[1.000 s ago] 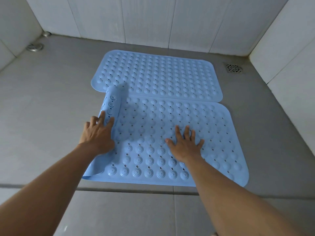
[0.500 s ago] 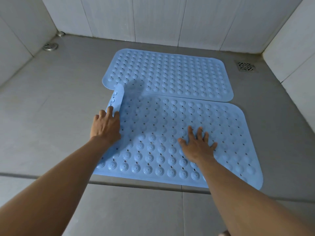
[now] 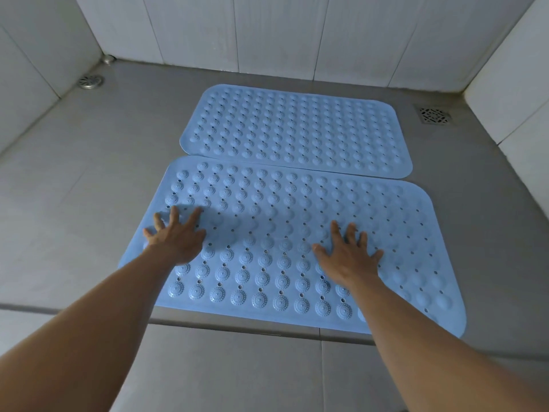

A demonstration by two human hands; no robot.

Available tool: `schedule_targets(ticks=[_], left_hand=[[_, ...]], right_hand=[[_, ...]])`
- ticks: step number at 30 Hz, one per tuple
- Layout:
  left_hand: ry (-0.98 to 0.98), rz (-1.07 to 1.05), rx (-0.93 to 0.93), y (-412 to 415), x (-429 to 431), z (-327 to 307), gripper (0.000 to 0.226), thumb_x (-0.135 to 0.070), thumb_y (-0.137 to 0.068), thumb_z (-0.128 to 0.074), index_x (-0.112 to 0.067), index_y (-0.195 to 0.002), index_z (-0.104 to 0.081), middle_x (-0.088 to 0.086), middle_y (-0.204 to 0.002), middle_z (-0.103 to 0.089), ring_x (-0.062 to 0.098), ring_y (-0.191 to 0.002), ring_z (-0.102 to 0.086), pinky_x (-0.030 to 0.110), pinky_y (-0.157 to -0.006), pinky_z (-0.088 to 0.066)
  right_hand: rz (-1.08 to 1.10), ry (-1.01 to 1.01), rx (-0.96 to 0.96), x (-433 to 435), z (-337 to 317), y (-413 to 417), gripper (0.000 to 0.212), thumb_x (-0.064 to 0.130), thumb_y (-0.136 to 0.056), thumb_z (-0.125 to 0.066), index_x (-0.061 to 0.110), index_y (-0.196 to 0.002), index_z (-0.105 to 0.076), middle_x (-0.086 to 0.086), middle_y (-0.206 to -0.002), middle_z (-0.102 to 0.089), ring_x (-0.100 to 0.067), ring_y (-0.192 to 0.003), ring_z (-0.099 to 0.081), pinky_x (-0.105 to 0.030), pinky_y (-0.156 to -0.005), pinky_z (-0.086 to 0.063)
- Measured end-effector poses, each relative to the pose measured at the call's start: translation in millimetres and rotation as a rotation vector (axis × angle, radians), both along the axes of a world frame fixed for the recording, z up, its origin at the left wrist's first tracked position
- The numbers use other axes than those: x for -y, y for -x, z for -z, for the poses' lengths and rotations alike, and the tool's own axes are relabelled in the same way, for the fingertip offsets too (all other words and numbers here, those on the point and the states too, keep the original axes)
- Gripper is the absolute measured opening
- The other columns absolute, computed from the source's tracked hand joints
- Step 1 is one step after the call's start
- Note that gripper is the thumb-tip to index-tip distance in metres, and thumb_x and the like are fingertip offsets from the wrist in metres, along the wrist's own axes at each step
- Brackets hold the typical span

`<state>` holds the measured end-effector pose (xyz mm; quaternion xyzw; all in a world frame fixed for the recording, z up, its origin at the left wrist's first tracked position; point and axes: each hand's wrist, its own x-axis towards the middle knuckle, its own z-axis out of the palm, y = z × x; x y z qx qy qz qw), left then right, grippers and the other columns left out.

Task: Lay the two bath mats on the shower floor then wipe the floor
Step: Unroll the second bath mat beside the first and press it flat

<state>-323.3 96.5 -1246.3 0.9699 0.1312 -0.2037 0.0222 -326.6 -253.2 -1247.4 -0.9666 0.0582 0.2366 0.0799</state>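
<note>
Grey shower floor [image 3: 89, 179] tiles run up to white tiled walls [image 3: 267, 34] on three sides. On the floor lie two light blue rubber bath mats, both flat, their long edges meeting or slightly overlapping along one seam. The near mat [image 3: 297, 221] is a rounded rectangle covered in rows of round domed suction cups, with small drain holes between them; its front edge lies just past a grout line in the floor. The far mat [image 3: 297, 129] has the same shape and pattern and sits a little nearer the back wall.

Both hands rest palm down on the near mat with fingers spread wide. The left hand [image 3: 178, 236] presses near the mat's left edge, casting a shadow to its right. The right hand [image 3: 347, 257] presses right of the mat's middle. Bare forearms reach in from the lower corners.

A round metal drain [image 3: 90, 81] sits by the left wall, and a square grated drain [image 3: 434, 115] lies in the far right corner, apart from the mats.
</note>
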Motion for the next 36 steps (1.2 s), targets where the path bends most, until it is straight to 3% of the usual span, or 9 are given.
schedule_targets(ticks=[4,7,23,27,31,33,36], left_hand=[[0.039,0.011,0.035,0.3,-8.4,10.2,0.06,-0.062,-0.097,-0.022,-0.056,-0.15,0.005,0.006,-0.165,0.01,0.045,-0.149,0.002,0.063,-0.111,-0.023],[0.034,0.015,0.041,-0.3,-9.2,13.3,0.059,-0.063,-0.097,-0.022,-0.057,-0.149,0.004,0.009,-0.164,0.014,0.044,-0.149,0.001,0.061,-0.11,-0.024],[0.037,-0.036,0.026,-3.1,-4.5,5.5,0.061,-0.06,-0.098,-0.028,-0.056,-0.151,0.002,0.006,-0.163,0.009,0.04,-0.147,-0.005,0.055,-0.109,-0.025],[0.015,-0.115,0.004,-13.4,3.1,-1.9,0.06,-0.059,-0.094,-0.033,-0.05,-0.149,-0.011,0.007,-0.159,-0.005,0.043,-0.14,-0.02,0.063,-0.107,-0.024],[-0.16,-0.094,0.089,-29.3,18.7,-14.1,0.053,-0.062,-0.096,-0.021,-0.036,-0.14,-0.035,0.013,-0.149,-0.027,0.041,-0.133,-0.035,0.069,-0.109,-0.019],[-0.209,0.036,0.194,-42.6,19.6,-13.8,0.056,-0.061,-0.096,-0.024,-0.028,-0.137,-0.044,0.015,-0.149,-0.032,0.037,-0.135,-0.032,0.063,-0.112,-0.018],[-0.023,0.198,0.243,-71.2,1.9,-0.3,0.057,-0.052,-0.093,-0.042,-0.016,-0.137,-0.04,0.017,-0.16,-0.016,0.035,-0.15,-0.008,0.058,-0.12,-0.008]], right_hand=[[0.129,0.009,0.11,19.5,0.5,6.0,0.087,0.081,-0.088,-0.017,0.037,-0.158,0.009,-0.008,-0.167,0.016,-0.034,-0.153,0.011,-0.072,-0.114,-0.001],[0.294,0.008,-0.006,36.1,-1.9,5.9,0.1,0.095,-0.074,-0.016,0.044,-0.153,0.018,-0.01,-0.163,0.028,-0.041,-0.149,0.021,-0.08,-0.107,0.004],[0.261,-0.033,-0.062,45.0,-6.1,-4.4,0.111,0.102,-0.064,-0.019,0.047,-0.151,0.021,-0.007,-0.162,0.031,-0.043,-0.148,0.023,-0.08,-0.107,0.004],[0.201,0.019,0.0,35.8,-6.0,-7.6,0.104,0.096,-0.074,-0.015,0.039,-0.155,0.017,-0.013,-0.164,0.025,-0.044,-0.149,0.018,-0.076,-0.11,0.006],[0.065,-0.005,0.082,-0.4,-5.1,-25.7,0.094,0.088,-0.082,-0.013,0.037,-0.157,0.014,-0.012,-0.165,0.022,-0.04,-0.151,0.017,-0.073,-0.112,0.008],[-0.019,-0.024,0.094,-24.7,-4.9,-39.6,0.091,0.087,-0.084,-0.013,0.039,-0.156,0.014,-0.011,-0.164,0.024,-0.038,-0.151,0.018,-0.073,-0.112,0.01],[-0.154,-0.033,0.108,-66.1,-1.2,-69.9,0.087,0.085,-0.086,-0.012,0.041,-0.156,0.015,-0.009,-0.163,0.026,-0.037,-0.151,0.02,-0.074,-0.111,0.012]])
